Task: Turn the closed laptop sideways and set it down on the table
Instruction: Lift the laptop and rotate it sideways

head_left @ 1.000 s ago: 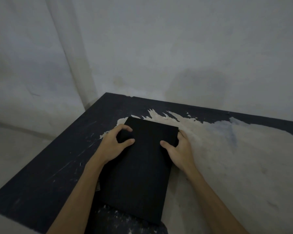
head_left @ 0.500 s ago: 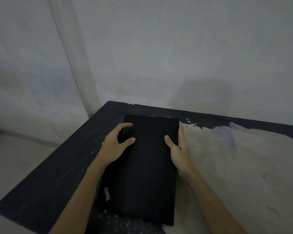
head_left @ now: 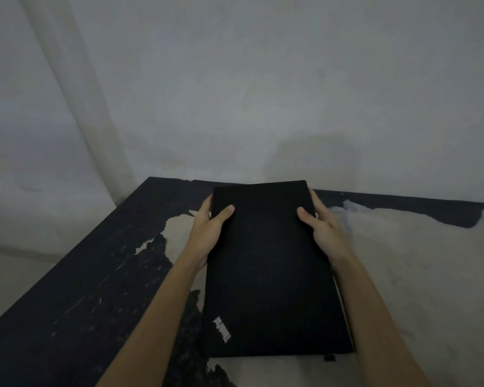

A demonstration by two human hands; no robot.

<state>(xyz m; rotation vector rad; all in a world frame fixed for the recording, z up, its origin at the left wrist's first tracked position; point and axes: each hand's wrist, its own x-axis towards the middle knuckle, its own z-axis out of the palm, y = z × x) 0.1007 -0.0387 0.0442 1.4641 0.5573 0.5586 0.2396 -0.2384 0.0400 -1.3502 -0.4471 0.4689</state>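
A closed black laptop [head_left: 271, 272] with a small silver logo near its lower left corner is held above the table [head_left: 76, 277], long side pointing away from me, far end raised. My left hand [head_left: 208, 233] grips its left edge, thumb on the lid and fingers underneath. On the right edge my right hand [head_left: 323, 233] holds it the same way. The underside of the laptop is hidden.
The table is dark with large worn pale patches [head_left: 417, 261]. It stands in a corner against grey walls [head_left: 263, 93]. Its left edge [head_left: 53, 263] drops to a pale floor.
Both hands have shifted from on top of the lid to its side edges. The laptop has risen off the table, come closer to me and straightened.
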